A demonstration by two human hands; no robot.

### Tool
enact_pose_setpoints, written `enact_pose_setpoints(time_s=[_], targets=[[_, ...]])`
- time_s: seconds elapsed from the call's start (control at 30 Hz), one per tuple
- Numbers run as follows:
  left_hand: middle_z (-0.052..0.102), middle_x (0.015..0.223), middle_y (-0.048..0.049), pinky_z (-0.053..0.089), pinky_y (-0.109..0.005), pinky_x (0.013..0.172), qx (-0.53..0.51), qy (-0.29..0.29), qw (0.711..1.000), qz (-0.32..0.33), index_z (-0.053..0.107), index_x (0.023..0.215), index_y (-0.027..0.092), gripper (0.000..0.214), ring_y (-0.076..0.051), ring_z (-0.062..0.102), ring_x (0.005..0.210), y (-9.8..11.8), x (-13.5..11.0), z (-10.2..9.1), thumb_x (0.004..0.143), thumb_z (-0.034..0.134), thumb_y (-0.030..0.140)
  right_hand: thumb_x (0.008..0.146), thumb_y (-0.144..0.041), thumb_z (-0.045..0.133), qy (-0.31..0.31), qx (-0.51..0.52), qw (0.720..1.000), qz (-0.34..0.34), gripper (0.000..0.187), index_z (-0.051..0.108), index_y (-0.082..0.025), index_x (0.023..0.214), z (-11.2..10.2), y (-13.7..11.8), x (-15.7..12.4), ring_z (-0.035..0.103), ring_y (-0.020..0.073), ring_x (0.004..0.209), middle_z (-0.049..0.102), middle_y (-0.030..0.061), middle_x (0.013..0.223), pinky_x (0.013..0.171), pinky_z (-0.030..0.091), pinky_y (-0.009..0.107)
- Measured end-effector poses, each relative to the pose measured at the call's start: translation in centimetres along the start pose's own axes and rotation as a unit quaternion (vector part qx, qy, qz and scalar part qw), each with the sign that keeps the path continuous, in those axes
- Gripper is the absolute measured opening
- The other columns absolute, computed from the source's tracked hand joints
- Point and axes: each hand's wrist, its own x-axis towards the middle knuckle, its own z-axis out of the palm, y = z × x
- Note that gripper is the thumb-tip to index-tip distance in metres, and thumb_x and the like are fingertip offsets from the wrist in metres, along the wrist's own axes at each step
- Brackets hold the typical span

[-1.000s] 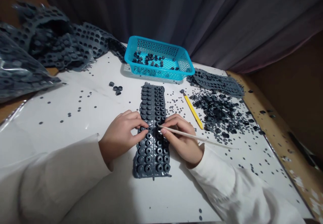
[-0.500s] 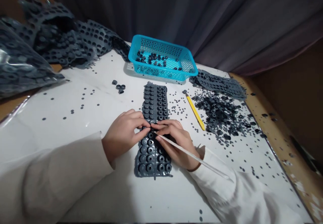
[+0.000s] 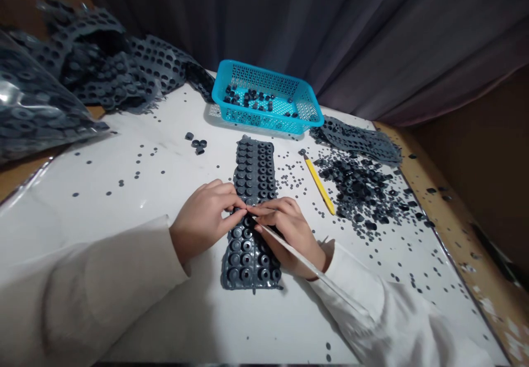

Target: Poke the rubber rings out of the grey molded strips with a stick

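Left hand (image 3: 202, 221) bent over the middle of the strip (image 3: 253, 174), thumb and forefinger brought together, pinching at its left part. Right hand (image 3: 289, 235) on the right part of the strip, fingers closed around a thin stick (image 3: 306, 262), fingertips almost meeting those of the left hand. Stick tip down on the strip, shaft slanting off to the right of it. Strip flat under both hands, its far half uncovered, its near end visible below the fingers. Beyond the strip, a basket (image 3: 308, 114); right of the strip, a yellow tool (image 3: 318, 182), then a pile of rings (image 3: 359, 188).
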Motion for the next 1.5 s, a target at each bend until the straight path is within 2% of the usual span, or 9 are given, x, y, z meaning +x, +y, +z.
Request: enact_pose_setpoints(time_s=[0.47,0.83,0.93,1.17,1.5], targets=[[0.059,0.07,-0.0011,0.039,-0.03,0.069,-0.004,0.015,1.0,0.009,0.07,0.077,0.019,0.015,-0.017,0.05,0.074,-0.1,0.1,0.1,0.085,0.057,0.02,0.092,-0.015,0.05,-0.02,-0.014,0.999,0.024,0.01,0.056,-0.023,0.092,0.3,-0.1,-0.3,0.057,0.0213,0.098,0.069,0.0062,0.107,0.085,0.051,0.042],[0.06,0.07,-0.0008,0.04,-0.03,0.069,0.006,0.022,1.0,0.011,0.07,0.077,0.02,0.017,-0.017,0.051,0.074,-0.1,0.0,0.2,0.086,0.055,0.021,0.092,-0.016,0.048,-0.008,-0.032,0.999,0.023,0.009,0.055,-0.023,0.09,0.7,0.0,-0.5,0.056,0.0223,0.101,0.068,0.007,0.11,0.087,0.052,0.043],[0.059,0.07,-0.0011,0.04,-0.03,0.069,0.01,0.021,1.0,0.009,0.069,0.077,0.02,0.016,-0.017,0.051,0.073,0.0,0.1,0.1,0.085,0.056,0.021,0.092,-0.016,0.05,-0.003,-0.004,1.0,0.027,0.007,0.054,-0.022,0.09,0.6,0.0,-0.3,0.056,0.0216,0.1,0.069,0.0069,0.109,0.086,0.052,0.042],[0.059,0.073,-0.0025,0.04,-0.032,0.07,0.002,0.02,1.0,-0.003,0.068,0.077,0.018,0.015,-0.018,0.053,0.074,0.1,0.0,0.0,0.084,0.055,0.023,0.089,-0.016,0.057,0.01,0.113,0.99,0.083,0.006,0.056,-0.022,0.091,-0.3,-0.1,0.1,0.061,0.0188,0.099,0.071,0.0072,0.104,0.086,0.051,0.037],[0.058,0.072,-0.0018,0.039,-0.031,0.07,-0.007,0.022,1.0,0.003,0.07,0.079,0.017,0.014,-0.017,0.051,0.074,-0.1,-0.1,0.1,0.084,0.057,0.022,0.087,-0.016,0.058,0.02,0.145,0.986,0.082,0.006,0.058,-0.021,0.09,-0.3,-0.2,0.2,0.06,0.0201,0.1,0.071,0.0086,0.105,0.087,0.051,0.039]])
